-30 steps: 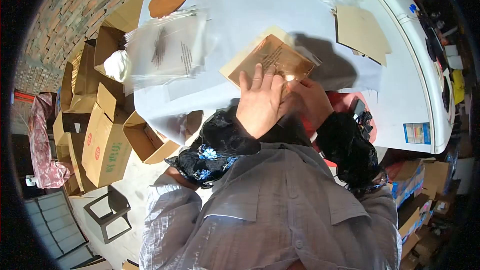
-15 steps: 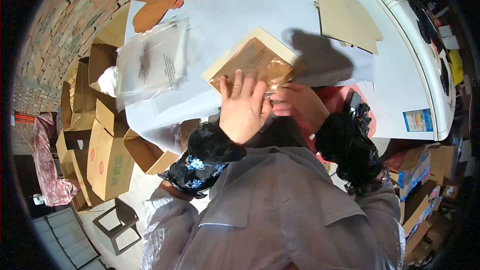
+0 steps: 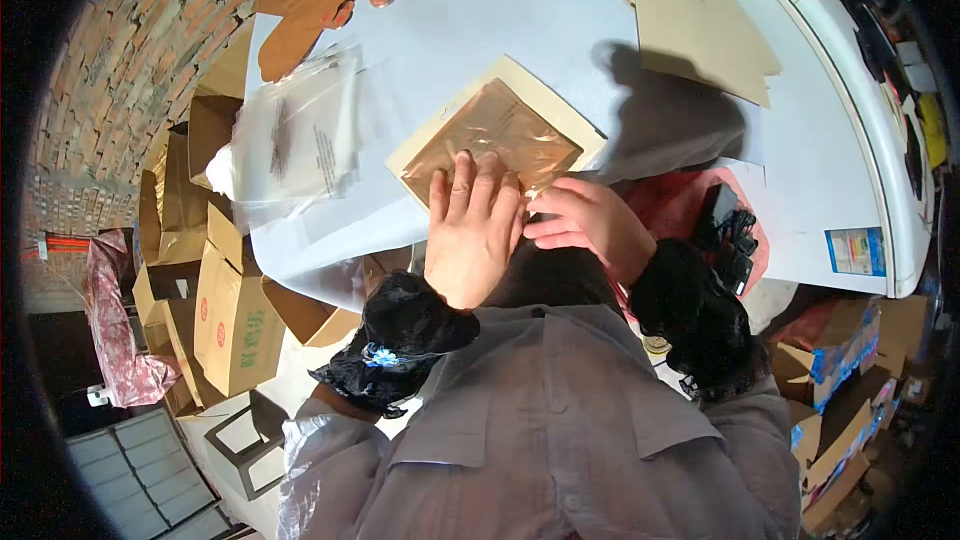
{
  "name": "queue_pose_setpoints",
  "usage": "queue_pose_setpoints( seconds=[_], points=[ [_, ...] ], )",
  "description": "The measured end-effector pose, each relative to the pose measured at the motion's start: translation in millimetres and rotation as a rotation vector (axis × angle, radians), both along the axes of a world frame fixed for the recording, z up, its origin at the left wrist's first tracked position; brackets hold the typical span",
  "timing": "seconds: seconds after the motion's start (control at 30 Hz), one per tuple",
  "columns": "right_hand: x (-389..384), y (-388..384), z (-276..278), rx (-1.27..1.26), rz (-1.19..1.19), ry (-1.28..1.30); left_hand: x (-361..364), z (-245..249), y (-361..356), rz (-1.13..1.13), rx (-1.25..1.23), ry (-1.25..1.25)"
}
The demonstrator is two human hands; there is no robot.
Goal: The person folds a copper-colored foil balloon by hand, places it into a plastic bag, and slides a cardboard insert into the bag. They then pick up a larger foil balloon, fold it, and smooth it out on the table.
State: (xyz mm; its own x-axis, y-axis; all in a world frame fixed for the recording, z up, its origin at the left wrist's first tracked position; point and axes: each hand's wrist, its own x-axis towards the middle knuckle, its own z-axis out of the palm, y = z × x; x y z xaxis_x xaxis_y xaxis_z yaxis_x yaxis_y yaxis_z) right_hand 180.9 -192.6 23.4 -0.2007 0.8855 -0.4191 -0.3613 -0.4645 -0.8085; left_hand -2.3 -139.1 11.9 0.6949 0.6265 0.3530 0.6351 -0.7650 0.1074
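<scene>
A flat brown item in a clear plastic bag [image 3: 495,130] lies on a beige card [image 3: 575,125] on the white-covered table. My left hand [image 3: 470,225] rests palm down along the near side of the bag, its fingers extended and slightly apart on the plastic. Just right of it, my right hand [image 3: 590,223] has its thumb and fingers drawn together at the bag's near edge, by a shiny fold of plastic. Exactly what sits between those fingertips is partly hidden.
Clear printed bags [image 3: 300,130] lie stacked at the left. Beige cards [image 3: 700,35] are at the back right, brown stocking-like pieces [image 3: 305,15] at the back left. A red plastic bag [image 3: 690,205] with black items sits right of my hand. Cardboard boxes [image 3: 235,310] stand left on the floor.
Both hands have shifted slightly left and toward me in the view. My right-hand fingers are now straighter at the bag's edge. More card shows beyond the bag's right side.
</scene>
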Motion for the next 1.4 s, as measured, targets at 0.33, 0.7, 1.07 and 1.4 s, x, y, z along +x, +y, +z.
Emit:
queue_pose_setpoints(
  seconds=[0.33,0.7,1.07,1.4],
  points=[
    [43.5,17.2,5.5,0.878,-0.2,-1.418,-0.5,-3.6,-18.5,0.273,-0.184,-0.123],
    [25.4,-21.4,-20.4,0.933,0.016,-1.616,-1.7,-4.9,-10.9,0.288,-0.182,-0.157],
    [-14.5,-14.1,-32.1,0.683,-0.395,-1.706,-2.2,-8.5,-5.9,0.25,-0.053,-0.045],
    [7.4,20.5,-16.8,0.872,-0.36,-1.775,-4.1,-14.5,-4.5,0.193,-0.041,-0.088]
  ],
)
